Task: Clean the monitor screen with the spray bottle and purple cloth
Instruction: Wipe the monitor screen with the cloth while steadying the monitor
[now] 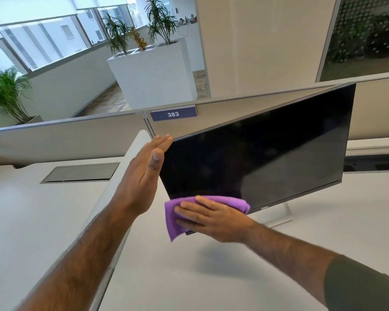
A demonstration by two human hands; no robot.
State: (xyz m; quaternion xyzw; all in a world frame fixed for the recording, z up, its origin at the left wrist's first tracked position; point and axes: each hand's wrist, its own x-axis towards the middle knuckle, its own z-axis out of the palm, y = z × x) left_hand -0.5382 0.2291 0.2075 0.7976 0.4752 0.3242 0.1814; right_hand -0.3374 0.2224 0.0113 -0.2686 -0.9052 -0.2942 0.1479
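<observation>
The black monitor (267, 153) stands on the white desk, its screen dark and turned toward me. My right hand (213, 217) lies flat on the purple cloth (173, 218) and presses it against the screen's lower left corner. My left hand (142, 176) is held flat with fingers straight along the monitor's left edge, the fingertips near its top left corner; I cannot tell whether it touches the edge. No spray bottle is in view.
The monitor's silver stand (281, 218) rests on the white desk (211, 277). A grey cable hatch (81, 172) sits in the neighbouring desk at the left. Beige partitions with a "383" sign (173, 114) run behind. White planters (153, 72) stand beyond.
</observation>
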